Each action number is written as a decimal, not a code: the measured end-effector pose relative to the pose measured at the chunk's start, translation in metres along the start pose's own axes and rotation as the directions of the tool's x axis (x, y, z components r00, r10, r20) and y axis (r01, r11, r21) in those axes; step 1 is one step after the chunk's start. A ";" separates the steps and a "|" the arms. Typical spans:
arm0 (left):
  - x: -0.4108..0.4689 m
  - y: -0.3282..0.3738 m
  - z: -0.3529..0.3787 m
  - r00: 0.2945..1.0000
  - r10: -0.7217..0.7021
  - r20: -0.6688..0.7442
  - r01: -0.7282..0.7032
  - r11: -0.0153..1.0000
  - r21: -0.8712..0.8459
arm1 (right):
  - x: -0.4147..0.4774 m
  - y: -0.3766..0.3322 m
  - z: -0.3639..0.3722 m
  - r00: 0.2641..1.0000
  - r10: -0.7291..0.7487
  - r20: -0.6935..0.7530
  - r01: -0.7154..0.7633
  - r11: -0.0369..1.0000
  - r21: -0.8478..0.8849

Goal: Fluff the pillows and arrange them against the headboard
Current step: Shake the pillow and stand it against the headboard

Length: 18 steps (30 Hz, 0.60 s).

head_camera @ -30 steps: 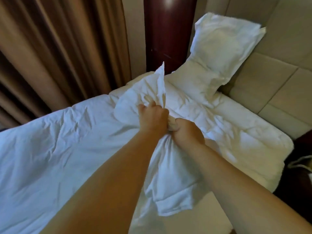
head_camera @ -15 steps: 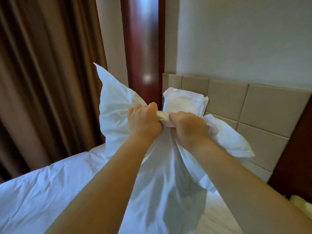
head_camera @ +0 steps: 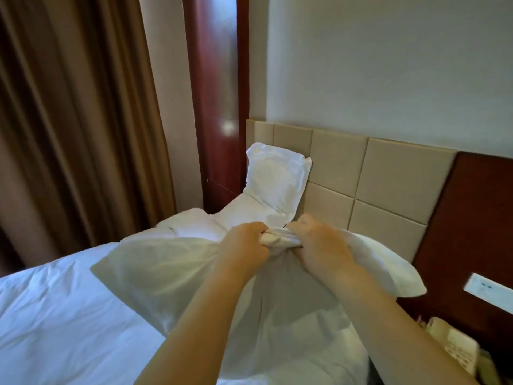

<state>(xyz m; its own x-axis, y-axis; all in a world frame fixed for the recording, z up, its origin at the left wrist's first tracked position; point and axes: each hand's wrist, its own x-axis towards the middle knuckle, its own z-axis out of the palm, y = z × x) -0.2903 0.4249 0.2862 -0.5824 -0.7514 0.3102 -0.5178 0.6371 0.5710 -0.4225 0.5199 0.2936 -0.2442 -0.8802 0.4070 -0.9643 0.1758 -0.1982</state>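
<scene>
Both my hands hold one white pillow [head_camera: 172,276] above the bed by a bunched fold at the middle of its top edge. My left hand [head_camera: 244,245] grips the fold from the left, my right hand [head_camera: 319,245] from the right, their knuckles close together. The pillow hangs wide below them and its corners stick out to both sides. A second white pillow [head_camera: 274,179] stands upright against the beige padded headboard [head_camera: 388,173] at the bed's far left corner.
A white duvet [head_camera: 55,315] covers the bed at the left. Brown curtains [head_camera: 69,120] and a dark red wooden column [head_camera: 216,107] stand behind it. A wooden panel with a white switch plate [head_camera: 488,290] and a beige telephone [head_camera: 455,345] are at the right.
I lifted the gripped pillow off the bed and then brought it lower and wider. The view rose from the bed to the headboard and wall.
</scene>
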 end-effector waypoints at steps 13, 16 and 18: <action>0.009 -0.035 0.068 0.999 0.032 0.011 -0.034 0.904 0.426 | -0.022 0.072 0.049 0.970 0.236 0.051 -0.237 0.971 0.006; 0.029 -0.040 0.085 0.997 0.076 0.031 -0.082 0.910 0.406 | -0.006 0.090 0.072 0.982 0.185 -0.045 -0.191 0.966 -0.176; 0.047 -0.045 0.101 0.991 0.131 -0.028 -0.108 0.907 0.408 | 0.004 0.102 0.086 0.973 0.197 -0.123 -0.217 0.959 -0.180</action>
<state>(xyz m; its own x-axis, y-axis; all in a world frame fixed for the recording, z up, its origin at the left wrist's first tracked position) -0.3575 0.3787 0.1985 -0.6271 -0.6662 0.4037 -0.6622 0.7288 0.1742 -0.5128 0.4963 0.1984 -0.4399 -0.7673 0.4666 -0.8907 0.4390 -0.1178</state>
